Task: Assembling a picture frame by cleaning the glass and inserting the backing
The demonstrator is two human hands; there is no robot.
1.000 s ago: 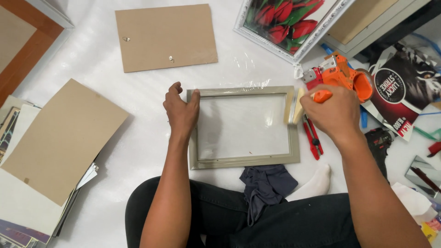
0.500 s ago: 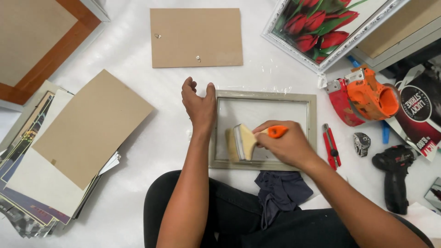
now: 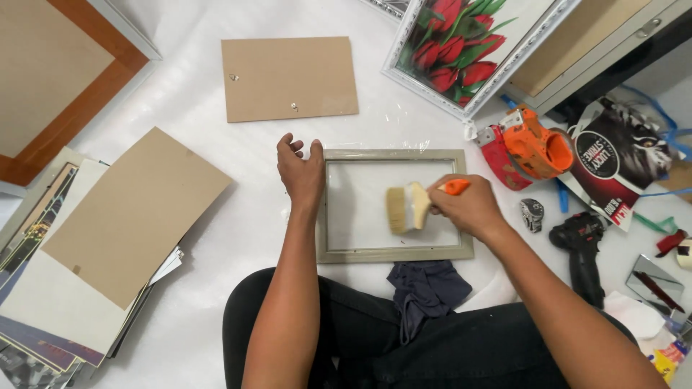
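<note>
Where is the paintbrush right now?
In the head view, the paintbrush is in the right hand, its bristles over the glass of the small grey picture frame in the middle, while the left hand presses the frame's left edge.

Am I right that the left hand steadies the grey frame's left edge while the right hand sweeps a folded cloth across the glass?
Not quite. In the head view the right hand holds a flat brush with an orange handle over the glass, not a cloth. The left hand does rest on the grey frame at its left edge.

Brush handle (image 3: 454,188) mostly hidden inside right hand's (image 3: 468,209) grip.
</note>
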